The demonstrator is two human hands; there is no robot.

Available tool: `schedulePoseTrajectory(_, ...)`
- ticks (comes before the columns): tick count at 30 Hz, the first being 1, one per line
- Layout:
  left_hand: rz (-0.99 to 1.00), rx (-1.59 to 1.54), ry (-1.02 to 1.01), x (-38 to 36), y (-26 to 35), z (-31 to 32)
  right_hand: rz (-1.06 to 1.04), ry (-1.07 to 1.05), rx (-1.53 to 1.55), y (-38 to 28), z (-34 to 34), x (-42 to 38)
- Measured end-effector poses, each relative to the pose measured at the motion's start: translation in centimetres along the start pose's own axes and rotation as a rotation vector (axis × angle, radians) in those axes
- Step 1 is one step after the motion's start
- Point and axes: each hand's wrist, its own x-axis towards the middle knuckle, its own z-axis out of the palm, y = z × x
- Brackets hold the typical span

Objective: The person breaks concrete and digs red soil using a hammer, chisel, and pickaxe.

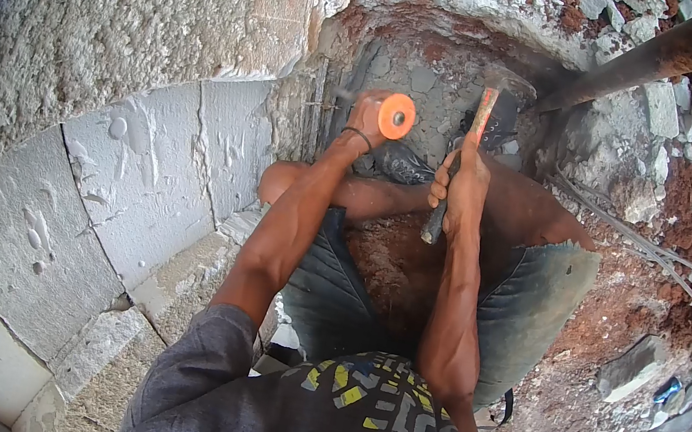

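My left hand [366,117] is closed around a chisel with a round orange hand guard [399,106]. The guard's disc, with a metal striking end in its middle, faces up toward me and hides most of the tool. My right hand [468,188] grips a hammer [483,116] by the dark lower end of its handle. The hammer's head [511,82] is up and to the right of the guard, apart from it. Left of my left hand stands the rough concrete side [295,106] of the pit; whether the chisel's tip touches it is hidden.
Grey rubble and soil [420,80] cover the pit floor around my shoes. A rusty metal pole [641,68] slants in from the upper right. Grey blocks [167,154] line the left side. Thin rods [630,232] and broken concrete [632,366] lie on the red soil at right.
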Motion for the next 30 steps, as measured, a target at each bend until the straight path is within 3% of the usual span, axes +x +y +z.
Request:
schedulePoseTrajectory(2,-0.359,0.066,-0.014,-0.8,-1.8,1.7,0.046,0.007,-0.01,-0.1,0.0,-0.2)
schedulePoseTrajectory(6,-0.34,-0.023,0.139,0.6,-2.5,0.6,0.048,0.024,-0.027,-0.3,0.1,-0.4)
schedulePoseTrajectory(8,-0.353,0.108,0.178,0.8,-3.4,0.3,0.027,0.004,-0.005,-0.2,0.0,-0.3)
schedulePoseTrajectory(10,-0.557,0.137,0.126,1.7,-3.8,0.2,0.029,0.01,-0.005,-0.1,0.0,-0.4)
schedulePoseTrajectory(11,-0.596,0.145,0.231,2.3,-3.8,0.3,0.027,0.014,-0.007,-0.2,0.1,-0.4)
schedulePoseTrajectory(16,-0.61,0.117,0.315,3.4,-2.0,-0.5,0.051,0.023,-0.022,-0.2,0.3,-0.4)
schedulePoseTrajectory(18,-0.497,0.105,0.314,3.2,-1.0,0.0,0.045,0.008,-0.022,-0.1,0.4,-0.4)
schedulePoseTrajectory(22,-0.072,-0.275,0.26,1.8,4.3,-1.2,0.034,0.023,-0.001,0.0,0.3,-0.1)
schedulePoseTrajectory(24,-0.125,-0.389,0.136,1.1,6.5,-1.4,0.028,0.027,0.0,0.1,0.1,0.1)
schedulePoseTrajectory(27,-0.228,-0.419,0.229,-0.4,8.9,-1.0,0.046,0.029,-0.071,0.3,-0.4,0.6)
schedulePoseTrajectory(29,-0.642,-0.414,0.234,-1.8,9.2,0.2,0.01,0.044,-0.175,0.4,-0.4,0.7)
schedulePoseTrajectory(30,-0.638,-0.414,0.229,-2.0,9.7,0.1,-0.026,0.056,-0.279,0.5,-0.4,0.8)
